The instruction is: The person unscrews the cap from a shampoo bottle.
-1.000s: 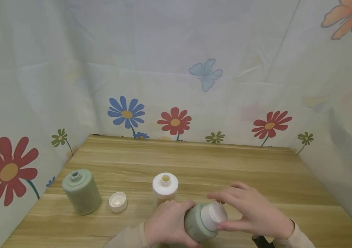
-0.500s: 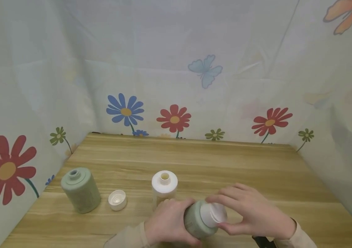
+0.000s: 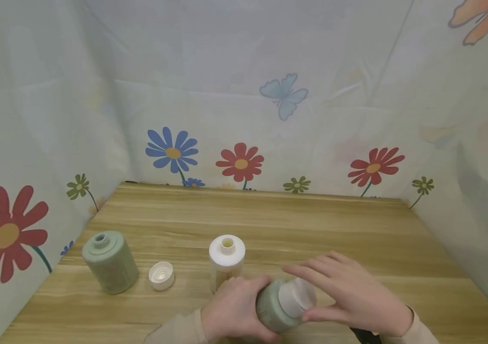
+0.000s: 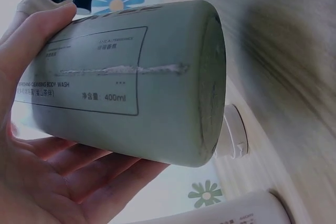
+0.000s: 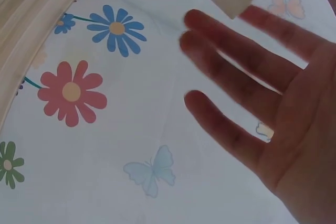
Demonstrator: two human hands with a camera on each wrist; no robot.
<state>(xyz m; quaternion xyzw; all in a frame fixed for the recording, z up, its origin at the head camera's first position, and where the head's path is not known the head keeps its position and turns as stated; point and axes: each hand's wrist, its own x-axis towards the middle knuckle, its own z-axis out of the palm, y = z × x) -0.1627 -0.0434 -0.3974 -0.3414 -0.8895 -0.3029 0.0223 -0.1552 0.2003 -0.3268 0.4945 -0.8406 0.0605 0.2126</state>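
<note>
My left hand (image 3: pixel 235 308) grips a green body wash bottle (image 3: pixel 271 308) round its side, holding it tilted above the table. The label (image 4: pixel 100 77) faces the left wrist view. A white cap (image 3: pixel 294 297) sits over the bottle's top. My right hand (image 3: pixel 355 296) is at that cap, thumb at its lower edge and index finger raised over it; the other fingers (image 5: pixel 226 124) spread loosely. Behind the left hand stands a white-topped bottle (image 3: pixel 227 255) with an open neck. Another green bottle (image 3: pixel 111 263), uncapped, stands at the left, beside a loose white cap (image 3: pixel 161 276).
The wooden table (image 3: pixel 270 220) ends at a white cloth wall (image 3: pixel 209 57) printed with flowers and butterflies. Cloth also hangs along the left and right sides. The white-topped bottle stands close to the left hand's knuckles.
Half a second ago the right index finger and thumb were round the cap; now the index finger has lifted away. The left hand keeps its grip. The view has tilted slightly.
</note>
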